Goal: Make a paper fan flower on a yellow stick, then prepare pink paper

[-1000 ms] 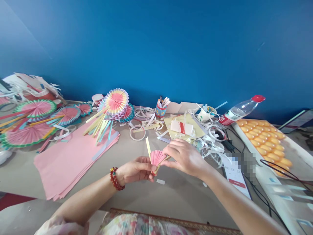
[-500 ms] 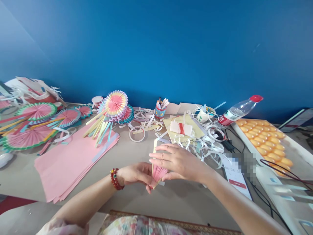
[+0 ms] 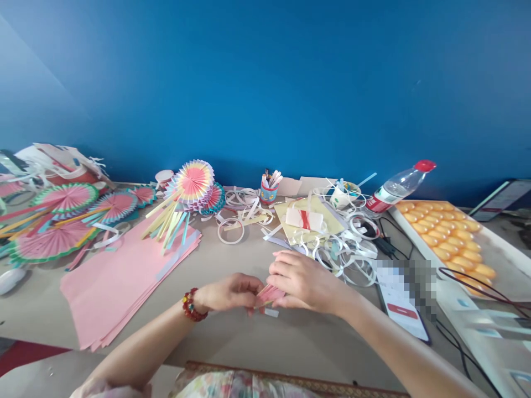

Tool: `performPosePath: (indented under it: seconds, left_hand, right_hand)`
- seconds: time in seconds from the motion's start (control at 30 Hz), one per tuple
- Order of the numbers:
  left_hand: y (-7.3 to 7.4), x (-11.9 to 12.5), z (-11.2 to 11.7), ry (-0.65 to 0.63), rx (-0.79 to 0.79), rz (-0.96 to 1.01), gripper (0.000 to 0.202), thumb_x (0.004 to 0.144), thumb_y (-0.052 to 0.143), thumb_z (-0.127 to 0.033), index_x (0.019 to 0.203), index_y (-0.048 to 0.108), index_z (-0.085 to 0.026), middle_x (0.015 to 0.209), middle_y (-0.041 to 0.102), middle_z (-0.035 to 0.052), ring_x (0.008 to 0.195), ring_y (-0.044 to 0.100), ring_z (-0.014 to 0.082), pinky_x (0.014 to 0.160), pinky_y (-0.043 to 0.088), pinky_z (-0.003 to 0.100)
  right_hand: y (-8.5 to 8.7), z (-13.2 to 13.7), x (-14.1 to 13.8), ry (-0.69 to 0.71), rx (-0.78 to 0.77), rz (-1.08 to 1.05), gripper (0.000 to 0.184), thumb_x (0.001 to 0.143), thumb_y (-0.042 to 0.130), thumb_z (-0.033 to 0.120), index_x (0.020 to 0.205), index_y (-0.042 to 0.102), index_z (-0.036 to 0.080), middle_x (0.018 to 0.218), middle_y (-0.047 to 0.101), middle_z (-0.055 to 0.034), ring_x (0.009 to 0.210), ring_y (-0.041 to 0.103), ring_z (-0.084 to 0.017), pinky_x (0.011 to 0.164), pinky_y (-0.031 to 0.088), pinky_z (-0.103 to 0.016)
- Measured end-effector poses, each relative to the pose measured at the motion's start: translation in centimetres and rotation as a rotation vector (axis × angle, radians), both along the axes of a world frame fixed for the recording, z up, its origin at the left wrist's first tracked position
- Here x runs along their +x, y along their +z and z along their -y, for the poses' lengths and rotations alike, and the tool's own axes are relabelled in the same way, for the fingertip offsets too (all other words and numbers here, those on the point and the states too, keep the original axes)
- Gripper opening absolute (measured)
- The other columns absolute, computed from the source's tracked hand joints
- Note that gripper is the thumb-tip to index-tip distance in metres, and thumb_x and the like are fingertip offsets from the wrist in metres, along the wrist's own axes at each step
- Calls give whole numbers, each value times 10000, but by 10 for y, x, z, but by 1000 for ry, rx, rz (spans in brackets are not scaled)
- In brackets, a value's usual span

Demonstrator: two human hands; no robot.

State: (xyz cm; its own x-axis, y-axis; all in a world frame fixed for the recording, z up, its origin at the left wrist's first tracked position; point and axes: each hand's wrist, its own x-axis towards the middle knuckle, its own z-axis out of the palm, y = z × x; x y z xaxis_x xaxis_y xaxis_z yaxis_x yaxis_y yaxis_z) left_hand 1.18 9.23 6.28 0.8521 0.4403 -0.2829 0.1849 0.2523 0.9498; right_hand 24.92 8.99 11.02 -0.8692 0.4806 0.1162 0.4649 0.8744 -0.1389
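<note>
Between my two hands is a small pleated pink paper fan (image 3: pixel 271 294) with a pale yellow edge, its folds gathered close together. My left hand (image 3: pixel 234 293), with a red bead bracelet (image 3: pixel 191 305) at the wrist, pinches its left end between thumb and fingers. Curled over the other end, my right hand (image 3: pixel 305 282) covers much of the paper. A small white paper scrap (image 3: pixel 271 313) shows just below the fan. Left of my hands lies a stack of pink paper sheets (image 3: pixel 112 287).
Finished round paper fans (image 3: pixel 194 182) lie on the pink stack and further left. White paper strips (image 3: pixel 340 257), a pen cup (image 3: pixel 269 190) and a plastic bottle (image 3: pixel 400 190) stand toward the wall. A phone (image 3: pixel 402 309) and a tray of yellow-orange pieces (image 3: pixel 448 237) are at right.
The pink fan, spread with its yellow edge upright before, is now folded together and lower. My right hand has closed down over it, its fingers curling; my left hand keeps its pinch.
</note>
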Motion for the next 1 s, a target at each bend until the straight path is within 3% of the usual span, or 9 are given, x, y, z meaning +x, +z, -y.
performPosePath:
  seconds: [0.07, 0.13, 0.23, 0.33, 0.4, 0.5, 0.7, 0.87, 1.0]
  left_hand:
    - [10, -2, 2, 94, 308, -68, 443, 905, 555, -540, 1121, 654, -166, 1010, 689, 75, 783, 629, 151, 743, 512, 266]
    - [15, 0, 7, 206, 618, -143, 524, 852, 631, -553, 1231, 615, -191, 1108, 678, 92, 902, 639, 194, 811, 503, 288]
    - [15, 4, 14, 293, 852, -210, 463, 859, 646, -516, 1220, 643, -226, 1027, 701, 75, 889, 644, 198, 794, 494, 273]
    - [11, 7, 17, 333, 884, -201, 367, 942, 548, -456, 1215, 663, -239, 922, 709, 64, 783, 637, 170, 709, 483, 242]
    - [10, 7, 16, 344, 900, -172, 355, 940, 559, -438, 1219, 671, -249, 938, 721, 72, 811, 648, 181, 725, 481, 248]
    - [10, 5, 15, 347, 947, -152, 303, 945, 560, -405, 1181, 702, -280, 908, 743, 68, 865, 663, 207, 793, 486, 282]
    - [15, 6, 15, 292, 1019, -102, 254, 973, 527, -315, 1157, 702, -297, 959, 772, 25, 762, 686, 157, 1077, 367, 380]
    - [21, 0, 14, 227, 1014, -158, 321, 963, 534, -359, 1249, 641, -258, 1005, 756, 56, 886, 694, 196, 1053, 407, 363]
    - [24, -4, 12, 218, 1106, -114, 271, 988, 474, -259, 1194, 643, -210, 859, 748, 49, 789, 691, 174, 1107, 350, 412]
  right_hand:
    - [-1, 0, 3, -63, 6, -6, 266, 863, 687, 426, 901, 641, 167, 895, 630, -55, 931, 536, -223, 871, 453, -361]
    - [0, 1, 6, -121, 8, -26, 258, 874, 677, 415, 918, 638, 164, 898, 623, -55, 918, 536, -218, 803, 460, -330]
    - [2, 6, 6, -179, 13, -67, 252, 869, 688, 407, 928, 633, 168, 903, 615, -48, 874, 538, -202, 740, 451, -305]
    - [4, 11, 4, -214, 41, -109, 247, 877, 679, 408, 911, 623, 170, 888, 613, -44, 846, 543, -196, 719, 444, -302]
    - [6, 15, 2, -224, 53, -127, 276, 871, 679, 436, 907, 617, 170, 890, 619, -47, 844, 547, -200, 722, 447, -308]
    - [9, 20, -1, -241, 53, -136, 315, 858, 684, 469, 937, 612, 173, 913, 632, -61, 869, 550, -213, 743, 456, -323]
    - [10, 23, 0, -212, 36, -158, 123, 932, 590, 286, 899, 619, 171, 855, 639, -52, 817, 559, -195, 748, 437, -324]
    - [9, 23, 6, -192, 8, -212, 131, 955, 543, 252, 895, 615, 161, 847, 642, -52, 797, 556, -183, 723, 428, -311]
    - [12, 24, 7, -199, -14, -252, 113, 943, 561, 255, 887, 609, 169, 854, 647, -49, 785, 555, -178, 704, 426, -303]
